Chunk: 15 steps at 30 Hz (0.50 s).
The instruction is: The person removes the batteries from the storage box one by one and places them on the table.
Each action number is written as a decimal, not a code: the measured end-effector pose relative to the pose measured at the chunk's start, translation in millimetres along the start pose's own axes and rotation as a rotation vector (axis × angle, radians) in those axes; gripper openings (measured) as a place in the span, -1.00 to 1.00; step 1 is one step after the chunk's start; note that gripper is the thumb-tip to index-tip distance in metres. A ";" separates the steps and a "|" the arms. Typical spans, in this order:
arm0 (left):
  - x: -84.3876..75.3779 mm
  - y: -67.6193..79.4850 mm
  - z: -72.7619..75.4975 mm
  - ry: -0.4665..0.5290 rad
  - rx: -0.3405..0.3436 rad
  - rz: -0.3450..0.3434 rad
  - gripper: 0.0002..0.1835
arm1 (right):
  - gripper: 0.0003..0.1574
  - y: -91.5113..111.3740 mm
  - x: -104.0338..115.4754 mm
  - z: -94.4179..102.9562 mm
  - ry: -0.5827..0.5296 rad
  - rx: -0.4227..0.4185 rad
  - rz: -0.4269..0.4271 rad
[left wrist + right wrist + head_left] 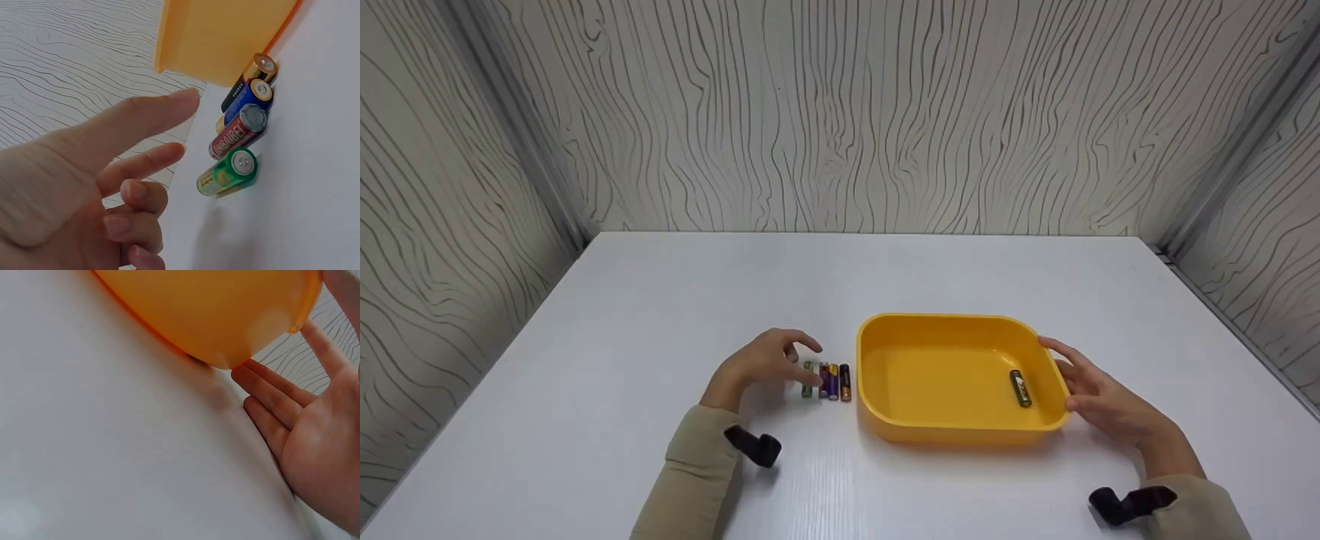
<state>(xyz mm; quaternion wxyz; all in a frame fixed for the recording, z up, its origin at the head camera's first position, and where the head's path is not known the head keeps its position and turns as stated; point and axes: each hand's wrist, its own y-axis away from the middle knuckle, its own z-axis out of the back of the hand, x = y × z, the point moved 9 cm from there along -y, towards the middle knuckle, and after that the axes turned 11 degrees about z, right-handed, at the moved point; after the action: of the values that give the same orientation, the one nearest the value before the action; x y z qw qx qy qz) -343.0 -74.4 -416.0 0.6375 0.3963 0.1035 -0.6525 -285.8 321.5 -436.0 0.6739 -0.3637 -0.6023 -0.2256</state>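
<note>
My left hand hovers beside a row of AA-size batteries on the table, its thumb and index finger spread apart and holding nothing. Nearest it lies a green battery; then come a red one, a blue-purple one and a black-and-gold one. Right of the row stands a yellow plastic bin. Inside it, by the right wall, is a dark green battery. My right hand rests against the bin's right end, fingers extended along the outer wall and rim.
The white table runs back to a wood-grain-patterned wall, with side panels left and right. Each sleeved wrist carries a black camera mount, seen at the left cuff and the right cuff.
</note>
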 end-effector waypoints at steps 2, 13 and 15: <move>-2.6 0.8 1.2 0.009 -0.009 -0.003 -0.53 | -0.04 0.0 0.1 -0.1 -0.001 0.000 0.001; -26.6 12.8 1.3 0.037 -0.033 -0.059 -0.53 | -0.02 -1.5 -0.3 -0.8 0.033 -0.015 -0.021; -34.7 16.2 0.8 0.038 -0.033 -0.086 -0.54 | -0.02 -1.1 0.1 -0.9 0.036 -0.008 -0.015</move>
<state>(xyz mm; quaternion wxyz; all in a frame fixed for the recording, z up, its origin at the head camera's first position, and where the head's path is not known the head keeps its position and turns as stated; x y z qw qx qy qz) -332.9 -51.6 -386.9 0.6134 0.3932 0.1435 -0.6697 -286.0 320.1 -435.7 0.6813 -0.3580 -0.5918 -0.2394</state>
